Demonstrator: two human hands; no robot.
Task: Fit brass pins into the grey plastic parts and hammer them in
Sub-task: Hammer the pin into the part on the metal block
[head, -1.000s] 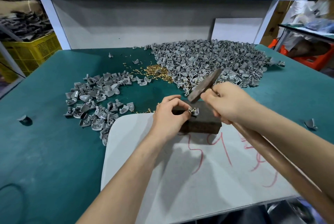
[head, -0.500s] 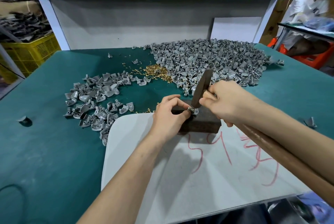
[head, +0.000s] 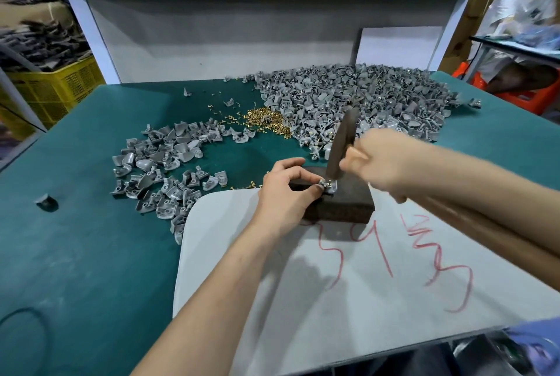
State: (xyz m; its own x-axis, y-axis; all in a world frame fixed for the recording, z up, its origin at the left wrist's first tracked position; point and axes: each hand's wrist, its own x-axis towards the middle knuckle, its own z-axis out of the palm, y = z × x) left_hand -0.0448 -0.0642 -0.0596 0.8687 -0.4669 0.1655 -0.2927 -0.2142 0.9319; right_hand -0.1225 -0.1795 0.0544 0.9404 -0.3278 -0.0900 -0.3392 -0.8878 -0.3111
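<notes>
My left hand [head: 283, 190] pinches a small grey plastic part [head: 328, 186] with a brass pin in it, holding it on a dark metal block [head: 342, 202]. My right hand [head: 391, 163] grips a hammer close to its dark head [head: 341, 145], which stands nearly upright with its lower end down on the part. The wooden handle [head: 491, 236] runs back under my right forearm. A heap of loose brass pins [head: 266, 121] lies on the green table beyond the block.
A big pile of grey parts [head: 357, 99] covers the back of the green table [head: 91, 224]; a smaller spread of parts [head: 163, 169] lies to the left. The block sits on a white sheet [head: 333, 300] with red marks. A yellow crate [head: 51, 87] stands off the table's left.
The hammer head has swung down from a raised tilt onto the part on the block. My left hand has stayed in place holding the part.
</notes>
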